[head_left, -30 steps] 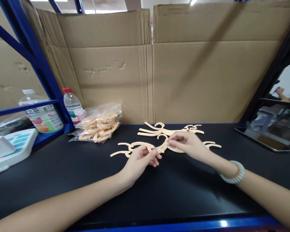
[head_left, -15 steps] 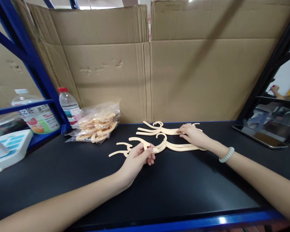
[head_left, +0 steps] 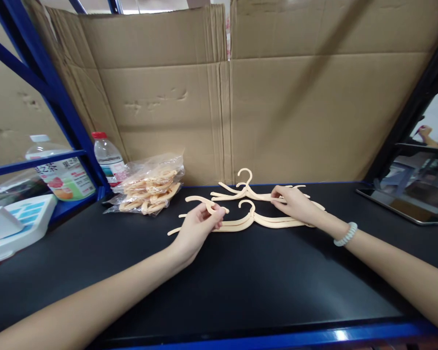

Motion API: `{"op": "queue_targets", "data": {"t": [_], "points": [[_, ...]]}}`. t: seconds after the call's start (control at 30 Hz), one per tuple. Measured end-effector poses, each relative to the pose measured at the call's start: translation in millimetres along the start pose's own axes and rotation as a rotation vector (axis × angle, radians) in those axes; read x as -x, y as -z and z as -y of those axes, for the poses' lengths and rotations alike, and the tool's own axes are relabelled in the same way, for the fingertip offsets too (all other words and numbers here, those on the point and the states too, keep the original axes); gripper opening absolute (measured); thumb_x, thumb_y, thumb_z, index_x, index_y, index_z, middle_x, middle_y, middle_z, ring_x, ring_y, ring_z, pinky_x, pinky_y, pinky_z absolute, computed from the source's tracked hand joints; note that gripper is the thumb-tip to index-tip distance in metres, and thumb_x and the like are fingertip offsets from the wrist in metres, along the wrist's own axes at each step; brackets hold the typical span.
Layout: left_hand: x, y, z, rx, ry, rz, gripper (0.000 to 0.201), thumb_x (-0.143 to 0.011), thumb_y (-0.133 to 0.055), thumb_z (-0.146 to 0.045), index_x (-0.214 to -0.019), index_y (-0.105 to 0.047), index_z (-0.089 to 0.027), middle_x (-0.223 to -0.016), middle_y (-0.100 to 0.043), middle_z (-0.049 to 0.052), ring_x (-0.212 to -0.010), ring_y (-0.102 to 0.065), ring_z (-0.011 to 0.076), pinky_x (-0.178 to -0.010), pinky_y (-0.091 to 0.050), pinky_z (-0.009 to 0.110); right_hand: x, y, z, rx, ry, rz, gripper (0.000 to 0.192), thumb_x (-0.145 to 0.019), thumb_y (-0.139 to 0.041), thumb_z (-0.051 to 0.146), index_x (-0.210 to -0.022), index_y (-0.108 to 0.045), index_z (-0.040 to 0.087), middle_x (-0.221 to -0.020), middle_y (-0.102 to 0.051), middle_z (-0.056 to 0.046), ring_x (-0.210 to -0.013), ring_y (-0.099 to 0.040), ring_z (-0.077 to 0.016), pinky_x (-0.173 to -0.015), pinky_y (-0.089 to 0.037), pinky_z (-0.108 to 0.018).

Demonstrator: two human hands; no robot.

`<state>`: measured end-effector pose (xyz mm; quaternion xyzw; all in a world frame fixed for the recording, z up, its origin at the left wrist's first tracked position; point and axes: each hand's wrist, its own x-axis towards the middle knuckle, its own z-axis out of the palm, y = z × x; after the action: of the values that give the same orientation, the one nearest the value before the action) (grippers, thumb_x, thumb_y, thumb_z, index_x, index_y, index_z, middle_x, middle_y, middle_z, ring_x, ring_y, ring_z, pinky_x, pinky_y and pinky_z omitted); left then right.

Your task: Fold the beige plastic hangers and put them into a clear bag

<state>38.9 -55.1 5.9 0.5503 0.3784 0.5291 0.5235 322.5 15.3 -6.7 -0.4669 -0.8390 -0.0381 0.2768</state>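
Black bench (head_left: pixel 241 287), hands on hangers (head_left: pixel 255 221)

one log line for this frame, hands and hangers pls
left hand: pinching near hanger | right hand: pressing on far hanger | bagged hangers: left, untouched

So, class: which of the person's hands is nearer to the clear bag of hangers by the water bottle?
Left. The left hand is just right of the bag of hangers, pinching a loose hanger; the right hand lies farther right, past the hooks.
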Motion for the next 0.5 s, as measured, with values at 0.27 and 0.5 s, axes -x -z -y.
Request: {"op": "queue_targets", "data": {"t": [0.27, 0.5], "points": [[-21, 22.9, -13, 0.104, -0.037, -0.123, 0.033, -0.061, -0.082, -0.031, -0.076, -0.058, -0.013, -0.075, -0.062, 0.0, -0.067, -0.055, 0.0075, -0.065, -0.045, 0.018, 5, 22, -1, -0.284, -0.012, -0.133, 0.02, -0.086, -0.052, 0.032, -0.1, -0.059, 0.019, -0.084, -0.067, -0.006, -0.074, -0.063, -0.0191, -0.067, -0.049, -0.032], [-25, 31.8, -11, 0.172, 0.01, -0.038, 0.025, -0.063, -0.08, -0.024, -0.072, -0.061, -0.012, -0.073, -0.059, 0.0, -0.067, -0.053, 0.0065, -0.063, -0.044, 0.015, 8, 35, 5, -0.267, 0.034, -0.17, 0.014, -0.085, -0.054, 0.03, -0.089, -0.061, 0.018, -0.079, -0.065, -0.005, -0.067, -0.058, -0.0169, -0.061, -0.046, -0.029]]}}
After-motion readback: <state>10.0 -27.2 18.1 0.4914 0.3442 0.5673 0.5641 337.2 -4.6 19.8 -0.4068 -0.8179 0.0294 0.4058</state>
